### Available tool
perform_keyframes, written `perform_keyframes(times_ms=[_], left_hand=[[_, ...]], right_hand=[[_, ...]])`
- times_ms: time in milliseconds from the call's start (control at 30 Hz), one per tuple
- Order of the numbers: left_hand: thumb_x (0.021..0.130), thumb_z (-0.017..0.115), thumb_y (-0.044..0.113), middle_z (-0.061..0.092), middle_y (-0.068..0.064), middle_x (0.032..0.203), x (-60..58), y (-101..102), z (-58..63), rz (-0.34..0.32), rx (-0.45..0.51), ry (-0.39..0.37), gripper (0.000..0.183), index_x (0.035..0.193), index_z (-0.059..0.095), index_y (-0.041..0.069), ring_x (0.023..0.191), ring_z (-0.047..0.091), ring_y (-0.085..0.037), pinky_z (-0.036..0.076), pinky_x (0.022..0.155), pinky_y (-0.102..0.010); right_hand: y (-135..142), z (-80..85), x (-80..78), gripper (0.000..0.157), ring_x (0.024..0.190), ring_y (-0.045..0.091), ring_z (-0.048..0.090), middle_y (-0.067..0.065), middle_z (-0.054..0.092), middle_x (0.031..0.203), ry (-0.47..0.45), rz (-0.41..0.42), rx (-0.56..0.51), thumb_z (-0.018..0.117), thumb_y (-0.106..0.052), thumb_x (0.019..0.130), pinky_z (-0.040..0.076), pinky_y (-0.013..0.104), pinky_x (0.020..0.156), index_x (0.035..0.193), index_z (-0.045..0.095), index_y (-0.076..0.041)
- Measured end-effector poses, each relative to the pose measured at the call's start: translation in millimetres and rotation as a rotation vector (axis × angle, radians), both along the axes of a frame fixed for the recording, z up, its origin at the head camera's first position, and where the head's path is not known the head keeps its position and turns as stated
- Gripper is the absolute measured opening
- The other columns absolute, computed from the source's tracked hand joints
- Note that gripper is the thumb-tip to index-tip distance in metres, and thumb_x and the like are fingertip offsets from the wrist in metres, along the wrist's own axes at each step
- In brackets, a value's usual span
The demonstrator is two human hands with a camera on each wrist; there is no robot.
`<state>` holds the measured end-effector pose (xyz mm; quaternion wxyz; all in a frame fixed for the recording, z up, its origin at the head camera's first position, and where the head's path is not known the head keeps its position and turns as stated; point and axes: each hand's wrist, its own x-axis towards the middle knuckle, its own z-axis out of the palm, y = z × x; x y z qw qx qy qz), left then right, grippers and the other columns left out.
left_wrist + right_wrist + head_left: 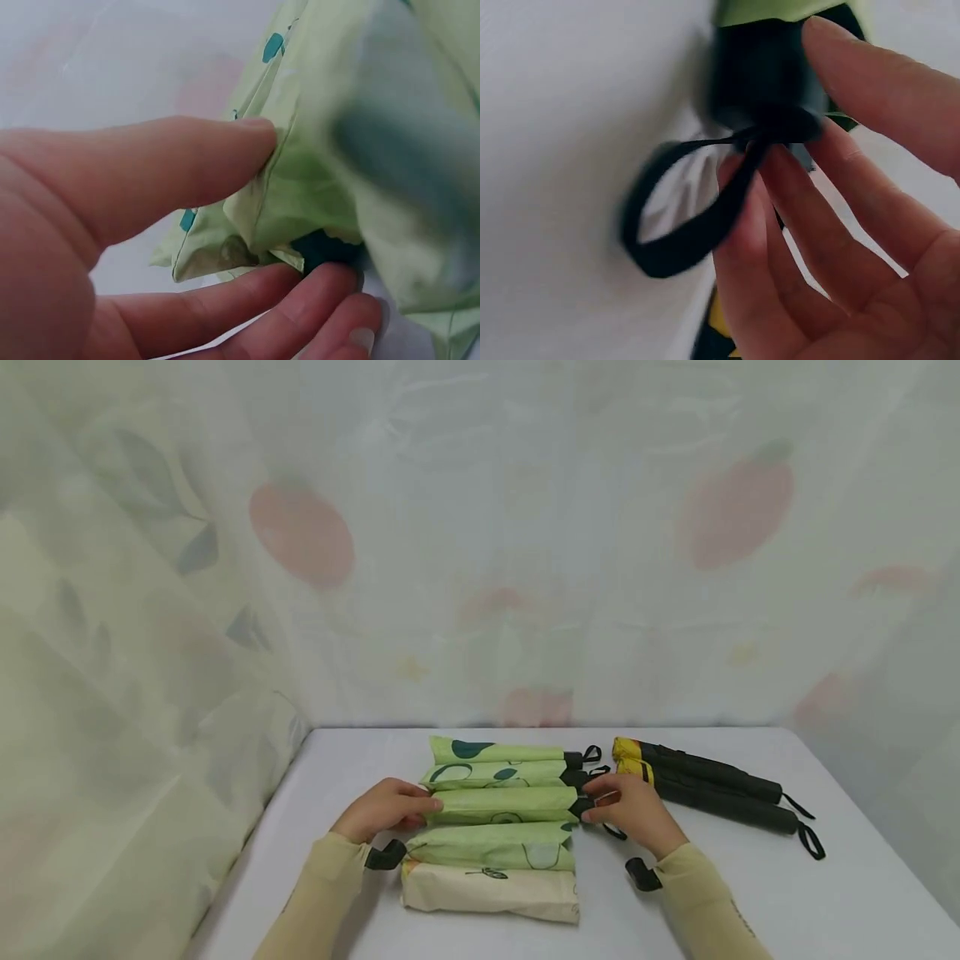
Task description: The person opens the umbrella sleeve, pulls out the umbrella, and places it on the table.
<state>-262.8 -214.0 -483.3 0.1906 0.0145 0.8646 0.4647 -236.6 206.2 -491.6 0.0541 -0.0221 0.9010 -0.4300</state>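
Umbrella (pixel 504 802), folded and green, is pinched by left hand (pixel 386 810) at its canopy, right hand (pixel 632 810) at its handle (pixel 582 807), presumably to parallel the desk's (pixel 375 742) far edge.

The gripped green umbrella (pixel 506 802) has its left end partly hidden by the left hand (pixel 386 810), its strap (pixel 676 259) blurred in the right wrist view, and, on its near side, the left sleeve (pixel 311 893) and right sleeve (pixel 701 893) cut by the head view's bottom edge, the latter's dark marking (pixel 742 919) too small to read.
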Motion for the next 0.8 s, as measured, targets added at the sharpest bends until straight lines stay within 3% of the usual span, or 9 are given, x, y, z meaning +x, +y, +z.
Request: perform_keyframes(times_ms=[167, 400, 600, 700, 800], left_hand=[[0.092, 0.086, 0.044, 0.077, -0.012, 0.130, 1.4, 2, 2.4, 0.017, -0.012, -0.008, 0.062, 0.136, 0.073, 0.002, 0.100, 0.078, -0.021, 0.064, 0.092, -0.044], [0.094, 0.085, 0.039, 0.075, -0.015, 0.134, 6.8, 2, 7.5, 0.017, 0.066, -0.024, 0.059, 0.132, 0.073, -0.004, 0.105, 0.078, -0.026, 0.065, 0.095, -0.046], [0.096, 0.082, 0.041, 0.077, -0.011, 0.128, 13.3, -2, 25.6, 0.012, 0.091, -0.024, 0.056, 0.130, 0.074, -0.003, 0.108, 0.077, -0.025, 0.064, 0.100, -0.045], [0.096, 0.082, 0.040, 0.076, -0.010, 0.128, 15.3, -3, 36.6, -0.015, 0.121, -0.001, 0.063, 0.138, 0.067, -0.005, 0.115, 0.075, -0.026, 0.061, 0.105, -0.045], [0.096, 0.083, 0.038, 0.073, -0.008, 0.116, 16.5, -1, 43.9, -0.049, 0.139, 0.043, 0.058, 0.132, 0.065, -0.004, 0.111, 0.069, -0.024, 0.057, 0.102, -0.044]], right_hand=[[-6, -5.9, -1.3, 0.044, 0.107, 0.024, 0.074, 0.011, 0.076, 0.126, 0.025, 0.009, 0.014, 0.096, -0.011, 0.079, 0.062, 0.041, 0.085, 0.120, 0.080, -0.012], [-10, -6.0, 0.9, 0.035, 0.101, 0.018, 0.074, 0.007, 0.078, 0.121, 0.067, 0.021, 0.045, 0.093, -0.011, 0.083, 0.060, 0.036, 0.082, 0.116, 0.083, -0.014], [-6, 4.4, 2.7, 0.034, 0.103, 0.016, 0.069, 0.002, 0.078, 0.119, 0.081, 0.043, -0.004, 0.091, -0.023, 0.088, 0.056, 0.032, 0.082, 0.120, 0.082, -0.020], [-4, 10.0, 3.8, 0.034, 0.107, 0.018, 0.069, 0.002, 0.078, 0.121, 0.122, 0.059, -0.055, 0.088, -0.028, 0.092, 0.057, 0.031, 0.081, 0.124, 0.081, -0.020], [-2, 13.4, 4.8, 0.033, 0.109, 0.020, 0.070, 0.002, 0.078, 0.119, 0.156, 0.084, -0.096, 0.082, -0.031, 0.098, 0.059, 0.031, 0.080, 0.129, 0.078, -0.020]])
